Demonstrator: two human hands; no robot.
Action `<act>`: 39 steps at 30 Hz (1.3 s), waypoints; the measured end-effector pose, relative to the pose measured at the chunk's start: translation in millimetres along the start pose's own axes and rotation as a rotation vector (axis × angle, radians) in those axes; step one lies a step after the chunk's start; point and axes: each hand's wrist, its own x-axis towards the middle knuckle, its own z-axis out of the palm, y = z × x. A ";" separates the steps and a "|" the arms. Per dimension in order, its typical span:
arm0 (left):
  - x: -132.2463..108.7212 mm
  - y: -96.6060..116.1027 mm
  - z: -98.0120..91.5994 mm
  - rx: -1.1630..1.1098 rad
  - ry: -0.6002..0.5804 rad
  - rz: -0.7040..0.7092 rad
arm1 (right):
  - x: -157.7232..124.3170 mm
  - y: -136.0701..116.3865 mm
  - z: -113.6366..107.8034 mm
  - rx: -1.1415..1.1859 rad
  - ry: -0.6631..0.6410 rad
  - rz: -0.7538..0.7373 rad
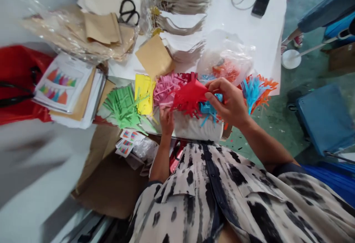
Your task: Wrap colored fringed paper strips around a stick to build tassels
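My right hand pinches the right end of a piece of red fringed tissue paper between thumb and fingers. The red piece is held above the table, its cut strips spreading to the left and down. My left hand has its fingers closed at the lower edge of the pink fringed paper, just left of the red strips. To the left lie yellow fringed paper and green fringed paper. Blue fringed paper shows partly behind my right hand.
Blue and orange tassels lie at the right edge beside a clear bag. Stacked white paper pouches, black scissors, printed cards and a phone surround the work. Below left stands an open cardboard box. Another person's leg appears right.
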 end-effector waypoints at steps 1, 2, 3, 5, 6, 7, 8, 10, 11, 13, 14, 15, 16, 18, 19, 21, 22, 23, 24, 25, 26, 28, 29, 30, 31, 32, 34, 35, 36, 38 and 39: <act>-3.8 13.6 -4.4 -0.011 0.074 0.055 | -7.5 4.6 -2.0 0.027 -0.001 -0.006; -7.8 29.3 -8.4 -0.035 0.142 0.112 | -16.3 9.1 -2.0 0.049 -0.012 -0.016; -12.0 46.2 -11.6 -0.059 0.165 0.174 | -26.1 13.0 -0.4 0.065 -0.025 -0.026; -20.9 79.4 -14.3 -0.052 0.087 0.259 | -47.7 18.0 5.7 0.090 -0.047 -0.039; -25.6 93.7 -13.5 -0.026 0.022 0.279 | -58.9 19.4 9.0 0.103 -0.055 -0.040; -30.7 105.5 -11.2 0.002 -0.040 0.295 | -69.9 20.2 11.8 0.118 -0.057 -0.038; -36.1 114.3 -7.6 0.028 -0.090 0.323 | -80.6 20.9 13.7 0.134 -0.057 -0.034; -48.2 124.0 1.8 0.072 -0.157 0.405 | -100.0 22.4 13.9 0.169 -0.055 -0.031; -54.7 126.0 6.7 0.089 -0.175 0.452 | -108.6 23.5 11.9 0.182 -0.059 -0.032; -67.7 128.2 14.4 0.119 -0.219 0.514 | -122.8 26.7 3.6 0.203 -0.081 -0.044; -73.8 130.0 16.4 0.130 -0.260 0.523 | -128.2 28.6 -2.1 0.216 -0.101 -0.053; -79.3 132.8 16.8 0.135 -0.312 0.522 | -132.4 30.8 -8.2 0.235 -0.128 -0.061; -84.1 136.8 15.6 0.135 -0.381 0.513 | -135.3 33.3 -14.1 0.262 -0.164 -0.070; -90.9 147.6 9.9 0.118 -0.555 0.465 | -137.6 38.8 -23.3 0.333 -0.283 -0.087; -92.9 153.6 6.2 0.098 -0.644 0.427 | -137.4 41.9 -25.9 0.368 -0.359 -0.097; -94.4 164.2 -0.5 0.045 -0.821 0.326 | -136.1 48.7 -27.0 0.426 -0.508 -0.116; -94.3 168.1 -2.6 0.011 -0.900 0.264 | -135.7 52.3 -26.0 0.447 -0.569 -0.113; -94.1 170.5 -3.6 -0.030 -0.963 0.196 | -135.9 55.9 -24.5 0.462 -0.619 -0.096; -93.8 171.5 -3.4 -0.074 -1.012 0.125 | -136.9 59.7 -22.9 0.476 -0.663 -0.072; -93.6 171.0 -2.0 -0.117 -1.049 0.053 | -138.7 63.7 -21.5 0.492 -0.712 -0.041; -93.6 169.2 0.3 -0.156 -1.074 -0.017 | -141.2 67.9 -20.5 0.513 -0.774 -0.004; -93.5 162.1 7.0 -0.207 -1.095 -0.149 | -147.0 77.6 -20.6 0.573 -0.919 0.098; -92.9 157.4 11.1 -0.214 -1.106 -0.211 | -149.3 83.1 -21.9 0.604 -0.983 0.166; -91.3 152.4 15.5 -0.211 -1.114 -0.262 | -150.5 89.0 -24.2 0.628 -1.016 0.237; -88.7 147.4 20.2 -0.196 -1.117 -0.295 | -150.4 94.9 -27.6 0.635 -1.015 0.295; -84.8 142.9 25.1 -0.162 -1.118 -0.300 | -148.8 100.4 -32.3 0.613 -0.976 0.324; -73.9 137.5 34.3 -0.022 -1.103 -0.206 | -141.5 107.8 -45.2 0.444 -0.830 0.264; -68.0 137.5 38.2 0.076 -1.073 -0.109 | -136.9 108.8 -53.1 0.296 -0.741 0.184; -62.7 139.7 41.2 0.183 -1.026 0.015 | -132.5 107.7 -61.5 0.117 -0.645 0.088; -56.9 149.7 43.5 0.381 -0.892 0.307 | -127.4 100.2 -77.7 -0.244 -0.418 -0.110; -57.5 156.1 43.1 0.464 -0.807 0.455 | -127.8 95.2 -84.4 -0.382 -0.309 -0.201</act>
